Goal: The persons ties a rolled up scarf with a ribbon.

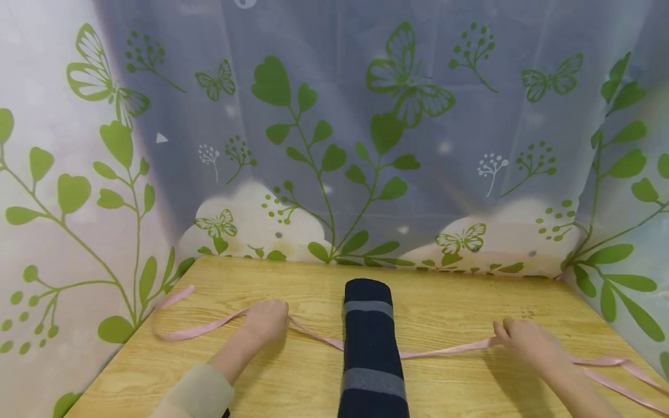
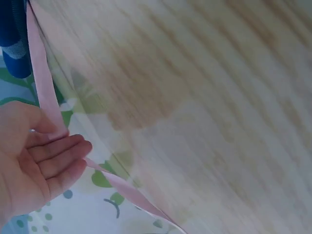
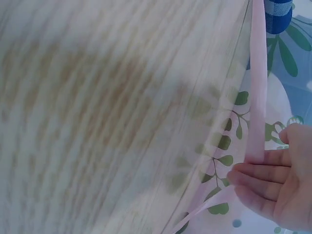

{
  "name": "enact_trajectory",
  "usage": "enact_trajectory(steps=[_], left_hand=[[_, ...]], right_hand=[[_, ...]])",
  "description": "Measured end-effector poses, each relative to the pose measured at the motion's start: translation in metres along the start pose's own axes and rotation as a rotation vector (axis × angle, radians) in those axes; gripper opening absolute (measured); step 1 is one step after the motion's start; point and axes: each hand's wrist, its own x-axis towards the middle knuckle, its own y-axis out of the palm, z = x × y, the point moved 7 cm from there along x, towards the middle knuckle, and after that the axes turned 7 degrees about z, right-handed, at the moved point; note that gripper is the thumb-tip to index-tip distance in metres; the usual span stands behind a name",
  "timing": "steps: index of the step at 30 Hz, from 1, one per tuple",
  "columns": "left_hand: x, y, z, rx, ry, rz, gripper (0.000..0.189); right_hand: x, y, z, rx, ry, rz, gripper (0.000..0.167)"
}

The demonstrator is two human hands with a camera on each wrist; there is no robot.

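Note:
A navy cloth roll (image 1: 371,337) with grey stripes lies lengthwise in the middle of the table. A long pink ribbon (image 1: 449,350) passes beneath it and comes out on both sides. Left of the roll, my left hand (image 1: 268,322) grips the ribbon, thumb against curled fingers in the left wrist view, where the ribbon (image 2: 46,83) stretches up toward the roll. On the other side my right hand (image 1: 528,342) holds the ribbon with curled fingers (image 3: 258,187). Between each hand and the roll the ribbon runs nearly straight; its loose ends trail outward past both hands.
The wooden table (image 1: 292,278) has its back edge against a hanging curtain (image 1: 334,174) printed with green leaves and butterflies. More of this printed cloth stands at the left and right sides. A small dark object (image 1: 226,413) shows beside the left sleeve.

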Motion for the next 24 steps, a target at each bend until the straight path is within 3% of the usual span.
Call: enact_trajectory(steps=[2, 6, 9, 14, 19, 24], left_hand=[[0.001, -0.002, 0.001, -0.066, -0.024, -0.010, 0.019], [0.002, -0.008, 0.001, -0.162, -0.065, -0.059, 0.030], [0.002, -0.013, 0.000, -0.209, -0.086, -0.118, 0.034], [0.003, -0.021, 0.001, -0.279, -0.108, -0.232, 0.028], [0.002, -0.028, 0.003, -0.428, -0.127, -0.343, 0.024], [0.001, -0.032, 0.003, -0.530, -0.139, -0.411, 0.018]], right_hand=[[0.000, -0.004, -0.004, 0.135, 0.077, -0.062, 0.037], [-0.003, -0.016, 0.002, 0.043, 0.046, -0.221, 0.039], [-0.004, -0.021, 0.005, -0.010, 0.022, -0.296, 0.036], [-0.003, -0.023, 0.006, -0.018, 0.018, -0.318, 0.027], [-0.005, -0.026, 0.006, -0.019, 0.033, -0.344, 0.021], [-0.006, -0.031, 0.008, -0.013, 0.043, -0.406, 0.018]])
